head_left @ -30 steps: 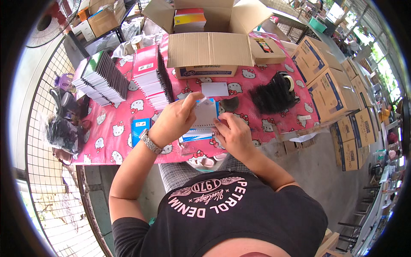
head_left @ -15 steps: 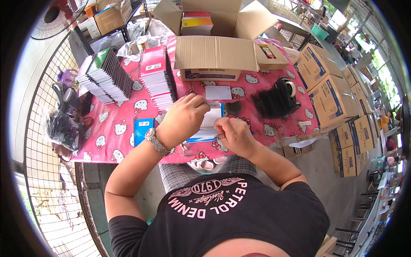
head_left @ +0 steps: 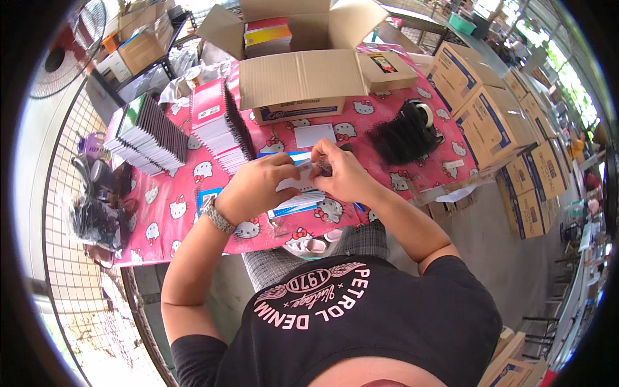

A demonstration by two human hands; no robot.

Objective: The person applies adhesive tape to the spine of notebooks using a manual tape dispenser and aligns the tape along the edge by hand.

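On the pink counter (head_left: 169, 209), a pale sheet (head_left: 300, 179) is pinched in both nearly closed hands (head_left: 261, 184); alignment appears in hand, level edges probably being required next.

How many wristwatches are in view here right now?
1. The silver-coloured wristwatch is worn just behind the left hand. None shows behind the right hand. Any in the distant background would be too small to tell.
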